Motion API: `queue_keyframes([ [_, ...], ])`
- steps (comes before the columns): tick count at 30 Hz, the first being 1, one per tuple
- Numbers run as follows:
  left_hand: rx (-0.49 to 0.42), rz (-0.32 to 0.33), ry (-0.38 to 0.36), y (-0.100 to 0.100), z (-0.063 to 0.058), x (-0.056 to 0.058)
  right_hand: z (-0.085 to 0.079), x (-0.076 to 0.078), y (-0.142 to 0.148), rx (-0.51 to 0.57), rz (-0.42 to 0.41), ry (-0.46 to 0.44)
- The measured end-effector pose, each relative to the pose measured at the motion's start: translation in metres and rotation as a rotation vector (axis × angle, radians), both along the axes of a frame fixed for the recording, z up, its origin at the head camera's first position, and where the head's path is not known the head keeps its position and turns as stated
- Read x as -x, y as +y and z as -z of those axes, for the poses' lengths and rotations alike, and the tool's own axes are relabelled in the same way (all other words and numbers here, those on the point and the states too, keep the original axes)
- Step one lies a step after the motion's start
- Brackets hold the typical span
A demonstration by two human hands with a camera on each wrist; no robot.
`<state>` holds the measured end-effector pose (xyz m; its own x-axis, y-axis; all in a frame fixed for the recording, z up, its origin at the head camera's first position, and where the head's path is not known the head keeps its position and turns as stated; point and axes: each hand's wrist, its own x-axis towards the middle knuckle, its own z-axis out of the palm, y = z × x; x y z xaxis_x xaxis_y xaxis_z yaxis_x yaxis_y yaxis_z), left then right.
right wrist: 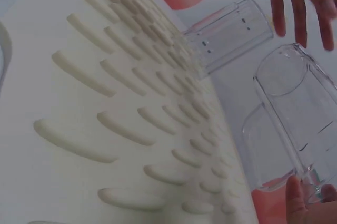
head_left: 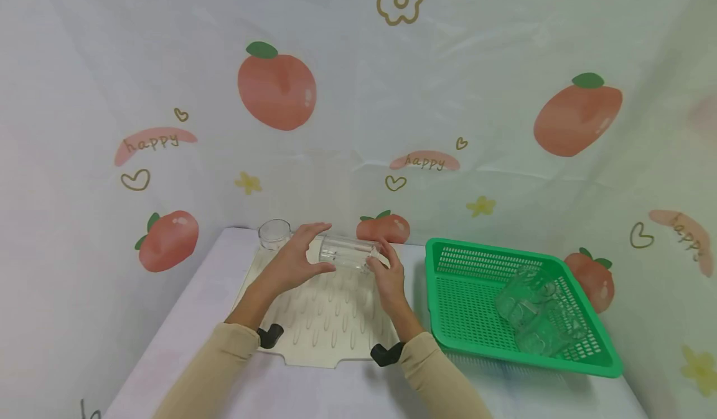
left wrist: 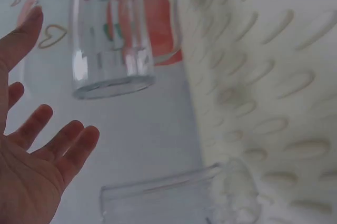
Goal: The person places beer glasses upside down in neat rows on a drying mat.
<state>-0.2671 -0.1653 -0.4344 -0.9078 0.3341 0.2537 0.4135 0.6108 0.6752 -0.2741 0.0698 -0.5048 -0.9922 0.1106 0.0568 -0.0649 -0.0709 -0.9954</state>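
Above the far part of the ridged tray (head_left: 325,319), the right hand (head_left: 390,279) holds a clear mug (head_left: 350,253) sideways by one end. The left hand (head_left: 292,260), spread wide, is just beside its other end. Another glass (head_left: 274,235) stands at the tray's far left corner; right of the tray, a green basket (head_left: 465,301) holds two glass mugs (head_left: 521,297).

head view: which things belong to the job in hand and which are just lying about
Likely part of the job:
glass mug, pinched by the right hand, the left hand open beside it
ridged tray
second mug at its far left corner
green basket
basket mugs

Apparently just surroundings:
patterned backdrop
table
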Motion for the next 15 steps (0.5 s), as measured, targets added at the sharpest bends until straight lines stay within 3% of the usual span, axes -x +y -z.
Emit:
queue_keyframes([
  [9, 0.032, -0.037, -0.141, 0.012, 0.028, 0.007, 0.004, -0.004, -0.004, -0.014, -0.021, -0.013],
  [15, 0.004, -0.037, -0.148, 0.014, 0.035, 0.012, 0.006, -0.005, -0.004, -0.02, -0.019, 0.005],
])
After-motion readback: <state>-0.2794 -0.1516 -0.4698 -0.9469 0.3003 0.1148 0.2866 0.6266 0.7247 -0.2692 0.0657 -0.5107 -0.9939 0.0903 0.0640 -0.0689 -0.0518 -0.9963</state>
